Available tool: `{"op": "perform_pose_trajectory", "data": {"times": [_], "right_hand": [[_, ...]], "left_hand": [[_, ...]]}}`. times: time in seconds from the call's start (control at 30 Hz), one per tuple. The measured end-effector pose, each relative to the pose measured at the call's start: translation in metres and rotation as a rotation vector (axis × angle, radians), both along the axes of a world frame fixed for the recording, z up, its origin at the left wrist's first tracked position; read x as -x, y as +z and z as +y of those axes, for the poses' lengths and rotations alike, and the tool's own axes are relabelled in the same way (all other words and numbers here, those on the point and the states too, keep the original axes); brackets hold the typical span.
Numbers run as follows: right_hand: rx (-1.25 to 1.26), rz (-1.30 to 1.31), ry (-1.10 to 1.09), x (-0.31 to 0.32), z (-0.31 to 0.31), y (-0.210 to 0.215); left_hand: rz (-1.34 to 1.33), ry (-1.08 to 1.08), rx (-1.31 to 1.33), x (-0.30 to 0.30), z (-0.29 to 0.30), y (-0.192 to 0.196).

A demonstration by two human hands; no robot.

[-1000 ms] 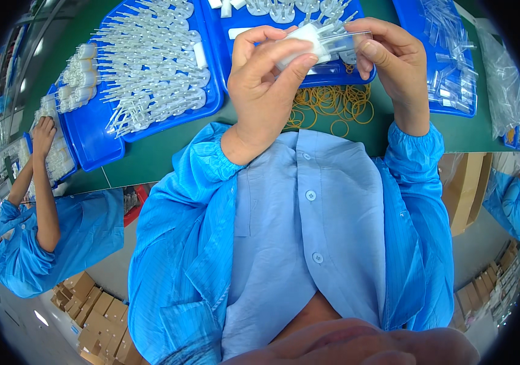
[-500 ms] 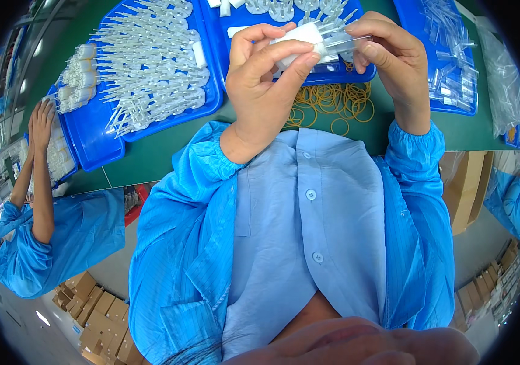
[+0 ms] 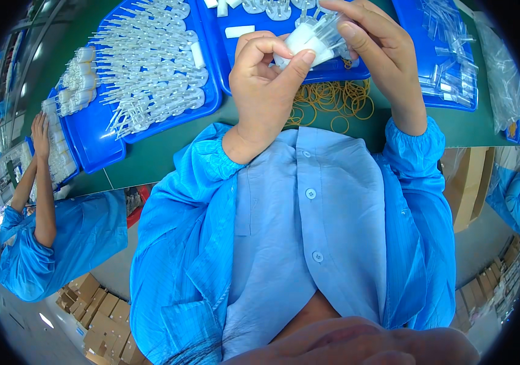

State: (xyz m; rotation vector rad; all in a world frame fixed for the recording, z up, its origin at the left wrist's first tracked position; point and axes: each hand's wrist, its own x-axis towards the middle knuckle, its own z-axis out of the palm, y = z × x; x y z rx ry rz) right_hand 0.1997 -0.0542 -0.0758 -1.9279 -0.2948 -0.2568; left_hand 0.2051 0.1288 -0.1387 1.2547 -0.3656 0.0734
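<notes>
My left hand (image 3: 260, 82) is closed around a white foam-like piece (image 3: 299, 39) that has slim prongs and clear tubes on its far right side. Fingers and thumb press on the piece from either side. My right hand (image 3: 381, 52) has thumb and fingers drawn together at the clear tubes (image 3: 329, 27), pinching at their far ends. Exactly how many tubes it grips is hidden by the fingers. Both hands are over the near edge of a blue tray (image 3: 235, 18) that holds white pronged parts (image 3: 278, 8) and white foam blocks (image 3: 240, 31).
Yellow rubber bands (image 3: 333, 97) lie on the green table in front of me. Left, a blue tray (image 3: 104, 159) carries rows of white pronged parts. Right, another blue tray (image 3: 407, 24) holds clear tubes, beside a plastic bag (image 3: 500, 73). A co-worker's hand (image 3: 39, 137) rests at far left.
My right hand has moved a little left and up, closer against the piece. The piece is tilted, its tubes now pointing more upward. The co-worker's hands have shifted slightly downward.
</notes>
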Motion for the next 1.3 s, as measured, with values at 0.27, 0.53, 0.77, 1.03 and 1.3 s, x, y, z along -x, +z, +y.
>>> {"op": "perform_pose_trajectory", "data": {"times": [0.27,0.53,0.77,1.03,1.3], "right_hand": [[0.386,-0.396,-0.069,-0.002,0.011,0.005],[-0.509,-0.248,0.117,-0.007,0.003,-0.03],[-0.613,0.03,0.031,-0.002,-0.001,-0.021],[-0.49,-0.123,0.144,-0.012,-0.013,-0.024],[-0.456,-0.206,0.086,-0.008,-0.008,-0.025]], "left_hand": [[0.294,-0.059,0.185,0.002,0.003,0.005],[0.149,-0.101,0.184,0.003,0.002,0.001],[-0.081,-0.034,0.005,0.0,0.003,0.0],[0.032,-0.105,0.094,0.002,0.002,0.003],[0.134,-0.167,0.148,0.005,0.001,0.003]]}}
